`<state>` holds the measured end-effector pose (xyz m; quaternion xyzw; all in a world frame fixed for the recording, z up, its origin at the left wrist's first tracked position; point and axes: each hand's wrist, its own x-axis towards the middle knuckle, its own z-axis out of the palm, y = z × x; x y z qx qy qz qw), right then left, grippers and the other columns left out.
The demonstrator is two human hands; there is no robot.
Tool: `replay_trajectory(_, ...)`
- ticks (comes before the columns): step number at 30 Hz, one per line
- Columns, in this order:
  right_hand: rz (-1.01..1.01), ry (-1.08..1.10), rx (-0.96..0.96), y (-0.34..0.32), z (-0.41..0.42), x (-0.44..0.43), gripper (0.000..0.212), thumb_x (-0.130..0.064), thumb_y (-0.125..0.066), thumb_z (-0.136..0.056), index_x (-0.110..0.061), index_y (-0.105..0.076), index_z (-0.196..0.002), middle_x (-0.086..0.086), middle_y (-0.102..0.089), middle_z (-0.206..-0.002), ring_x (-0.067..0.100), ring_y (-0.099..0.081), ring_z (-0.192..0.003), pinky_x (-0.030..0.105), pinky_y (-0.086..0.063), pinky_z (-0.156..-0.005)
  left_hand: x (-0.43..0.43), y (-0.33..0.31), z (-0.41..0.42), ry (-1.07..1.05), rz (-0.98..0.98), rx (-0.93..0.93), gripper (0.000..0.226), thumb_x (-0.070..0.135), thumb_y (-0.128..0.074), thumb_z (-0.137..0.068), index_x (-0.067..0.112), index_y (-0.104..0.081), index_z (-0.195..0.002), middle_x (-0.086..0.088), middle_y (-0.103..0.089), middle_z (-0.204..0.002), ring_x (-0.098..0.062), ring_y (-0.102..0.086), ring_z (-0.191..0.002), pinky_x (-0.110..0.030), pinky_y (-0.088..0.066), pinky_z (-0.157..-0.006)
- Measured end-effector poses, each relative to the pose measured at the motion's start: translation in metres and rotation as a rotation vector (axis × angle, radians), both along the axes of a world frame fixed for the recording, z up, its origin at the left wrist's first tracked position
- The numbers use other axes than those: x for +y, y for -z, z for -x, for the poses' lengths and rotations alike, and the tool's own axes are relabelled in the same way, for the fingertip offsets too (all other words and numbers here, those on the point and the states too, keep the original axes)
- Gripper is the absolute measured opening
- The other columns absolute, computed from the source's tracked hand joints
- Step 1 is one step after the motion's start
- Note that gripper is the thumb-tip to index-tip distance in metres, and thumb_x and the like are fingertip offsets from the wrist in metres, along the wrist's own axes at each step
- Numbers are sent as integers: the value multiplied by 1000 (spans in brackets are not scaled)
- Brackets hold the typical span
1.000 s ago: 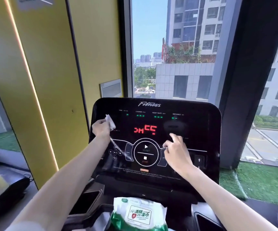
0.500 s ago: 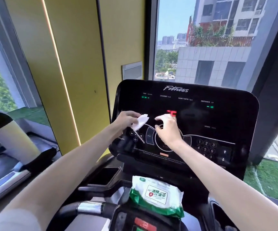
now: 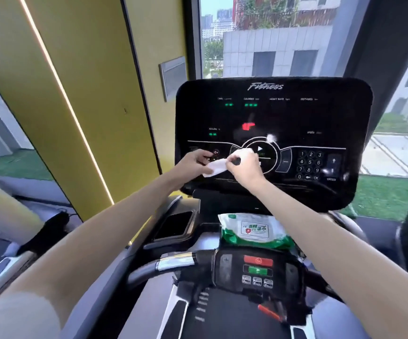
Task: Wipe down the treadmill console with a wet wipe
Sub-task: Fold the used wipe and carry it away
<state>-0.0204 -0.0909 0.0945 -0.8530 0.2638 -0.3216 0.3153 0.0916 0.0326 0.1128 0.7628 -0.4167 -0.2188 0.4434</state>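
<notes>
Since a second ago the left hand (image 3: 193,159) has come down from the upper left corner of the console (image 3: 273,111), and the right hand (image 3: 245,166) has left the middle of the panel. They now meet low on the console's left half.

Far left stands a yellow wall (image 3: 95,69) with a lit strip (image 3: 63,94) running down it. The left hand's grip pinches the left end of the white wet wipe (image 3: 216,167). The wipe stretches between the two hands in front of the screen, just left of the round play dial (image 3: 262,152); whether it touches the glass cannot be told. The right hand's grip is curled and pinches the wipe's right end.

Lower down, a handlebar (image 3: 173,263) with a chrome band runs across. Right of it a green-and-white pack of wipes (image 3: 254,231) lies on the ledge under the console, just behind a small panel (image 3: 257,269) with a red and a green button. On the console's right side sits a number keypad (image 3: 309,165).
</notes>
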Motion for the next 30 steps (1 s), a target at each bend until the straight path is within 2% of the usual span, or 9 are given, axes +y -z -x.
replay_trajectory(5, -142, 227, -55, 17, 41, 25, 8, -11, -63, -77, -16, -69, -75, 8, -68, -91, 28, -58, -96, 40, -43, -92, 17, 21, 15, 69, 3, 69, 24, 11, -68, -81, 13, -64, -105, 4, -60, -83, -5, -53, -73, -14, -40, -63)
replay_trajectory(9, -297, 394, -48, 32, 97, 40, 10, -17, -63, -81, -13, -70, -88, 1, -66, -90, 19, -57, -93, 31, -43, -88, 10, 37, 52, 176, -23, 128, 6, 19, -70, -80, 18, -65, -85, 6, -64, -80, -5, -56, -76, -21, -41, -71)
replay_trajectory(12, -353, 527, -47, 40, 147, 44, 12, -17, -63, -81, -13, -70, -90, 1, -64, -88, 18, -58, -90, 29, -42, -80, 0, 44, 97, 304, -35, 135, 13, 15, -69, -82, 23, -59, -77, 4, -62, -80, -7, -55, -75, -21, -41, -68)
replay_trajectory(16, -454, 689, -138, 47, 223, 48, 6, -14, -63, -82, -14, -67, -87, 9, -68, -94, 22, -59, -92, 26, -39, -75, -18, 54, 167, 455, -33, 122, 18, 6, -69, -80, 19, -59, -74, 3, -58, -72, -1, -51, -61, -12, -38, -56)
replay_trajectory(18, -481, 741, -175, 51, 268, 56, 11, -14, -64, -82, -8, -69, -90, 11, -67, -92, 20, -58, -87, 26, -40, -75, -29, 58, 206, 518, -48, 135, 18, 4, -67, -81, 18, -59, -72, 1, -58, -69, -4, -50, -59, -14, -37, -53)
replay_trajectory(21, -525, 831, -219, 58, 350, 77, 14, -15, -66, -79, -7, -71, -90, 5, -64, -80, 18, -58, -78, 27, -43, -70, -43, 65, 279, 656, -97, 213, 19, 4, -65, -83, 15, -60, -69, 1, -58, -63, -8, -50, -56, -20, -39, -56)
replay_trajectory(24, -591, 974, -248, 65, 448, 113, 5, -16, -63, -79, -15, -67, -81, -2, -61, -73, 13, -52, -68, 26, -42, -63, -45, 73, 379, 799, -173, 268, 18, 5, -66, -81, 16, -60, -68, 2, -59, -61, -8, -52, -55, -22, -40, -60)
replay_trajectory(28, -735, 1209, -306, 78, 581, 181, 5, -14, -58, -80, -10, -60, -77, 3, -55, -78, 17, -50, -76, 32, -46, -71, -16, 94, 530, 1018, -259, 271, 7, 17, -66, -67, 19, -59, -67, 2, -56, -62, -6, -50, -54, -18, -39, -54)
replay_trajectory(30, -781, 1350, -361, 85, 642, 222, 8, -14, -58, -81, -10, -56, -74, 5, -55, -81, 16, -51, -80, 35, -50, -77, 8, 106, 603, 1140, -291, 243, 10, 11, -65, -74, 18, -59, -71, -2, -59, -70, -10, -54, -64, -19, -41, -57)
